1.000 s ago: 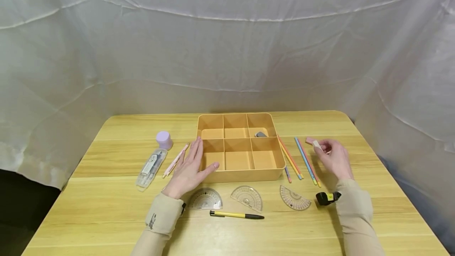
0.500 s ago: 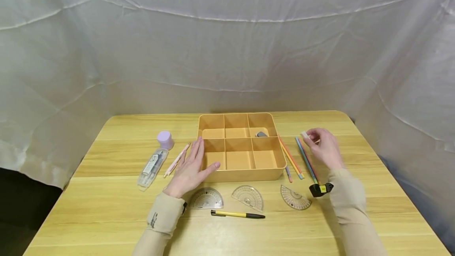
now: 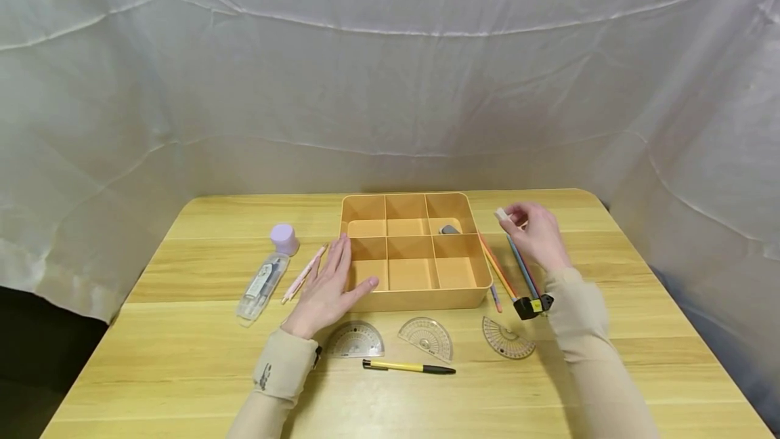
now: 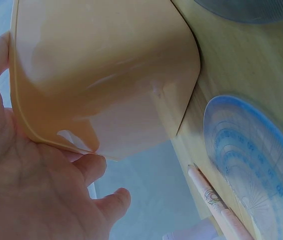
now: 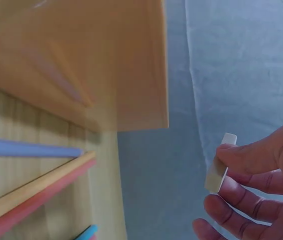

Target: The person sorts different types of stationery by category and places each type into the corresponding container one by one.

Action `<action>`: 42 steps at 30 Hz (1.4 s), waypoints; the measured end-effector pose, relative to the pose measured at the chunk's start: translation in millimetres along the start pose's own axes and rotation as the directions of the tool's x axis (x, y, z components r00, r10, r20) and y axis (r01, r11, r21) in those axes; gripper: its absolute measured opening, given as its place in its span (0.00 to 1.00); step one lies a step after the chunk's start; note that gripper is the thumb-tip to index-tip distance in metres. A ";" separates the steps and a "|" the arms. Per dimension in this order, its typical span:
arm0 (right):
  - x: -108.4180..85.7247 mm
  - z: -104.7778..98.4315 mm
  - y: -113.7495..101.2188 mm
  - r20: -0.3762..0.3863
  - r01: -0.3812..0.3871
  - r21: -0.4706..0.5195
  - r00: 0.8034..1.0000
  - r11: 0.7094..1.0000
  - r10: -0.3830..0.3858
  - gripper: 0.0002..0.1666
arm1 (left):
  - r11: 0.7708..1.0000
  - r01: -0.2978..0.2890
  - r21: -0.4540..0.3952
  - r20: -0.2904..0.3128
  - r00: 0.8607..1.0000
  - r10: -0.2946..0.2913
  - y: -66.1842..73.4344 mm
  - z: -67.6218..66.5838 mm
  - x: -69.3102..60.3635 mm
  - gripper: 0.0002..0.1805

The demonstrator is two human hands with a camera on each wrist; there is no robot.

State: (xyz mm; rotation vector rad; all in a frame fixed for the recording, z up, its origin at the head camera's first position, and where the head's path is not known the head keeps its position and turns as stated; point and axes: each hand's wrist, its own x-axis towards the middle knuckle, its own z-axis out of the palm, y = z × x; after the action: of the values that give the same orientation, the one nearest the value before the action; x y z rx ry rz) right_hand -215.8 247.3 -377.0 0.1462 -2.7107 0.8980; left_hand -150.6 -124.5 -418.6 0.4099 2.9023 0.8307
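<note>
Starting far left, here's a clear plastic case point(image 3: 263, 286), a lilac rounded container point(image 3: 284, 239) just behind it, then slim pale-pink pencils point(image 3: 302, 276). And the left hand point(image 3: 326, 290), fingers straight, rests against the left side of an orange six-compartment plastic box point(image 3: 420, 300)! Slim coloured pencils point(image 3: 498, 267) lie right of it. Above them, the right hand point(image 3: 536, 232) pinches a small white rectangular block point(image 3: 502, 214), up off the wooden table point(image 3: 646, 358), near the box's back right corner.

High downward head view, close tilted wrist views, box point(image 3: 420, 300) seemingly shared
</note>
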 end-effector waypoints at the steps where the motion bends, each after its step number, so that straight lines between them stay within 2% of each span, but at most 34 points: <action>1: 1.4 0.1 -2.1 0.002 0.001 0.001 1.000 1.000 -0.001 0.13 | 1.000 0.000 -0.001 0.000 1.000 0.000 0.2 0.0 -0.1 0.53; 16: 23.9 -4.6 -25.4 0.038 0.028 -0.001 0.999 1.000 -0.028 0.12 | 1.000 0.006 0.003 0.004 1.000 -0.006 2.2 0.7 -0.1 0.53; 24: 36.2 -3.3 -35.0 0.123 0.006 -0.025 0.992 1.000 -0.003 0.13 | 1.000 0.007 -0.009 0.013 1.000 -0.007 2.0 1.5 0.3 0.53; 35: 53.0 3.3 -47.7 0.259 0.018 -0.103 0.966 0.994 0.010 0.15 | 1.000 -0.003 -0.018 -0.005 1.000 0.003 2.0 3.0 0.1 0.53; 42: 64.2 6.9 -58.0 0.347 0.005 -0.136 0.937 0.991 0.043 0.14 | 1.000 -0.001 -0.005 -0.006 1.000 0.001 2.3 2.7 -0.1 0.53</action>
State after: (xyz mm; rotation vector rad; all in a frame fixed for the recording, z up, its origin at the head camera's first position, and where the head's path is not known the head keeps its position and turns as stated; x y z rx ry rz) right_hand -268.2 196.2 -330.3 0.2760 -3.0967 0.7491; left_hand -149.6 -121.3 -419.6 0.4097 2.9053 0.8410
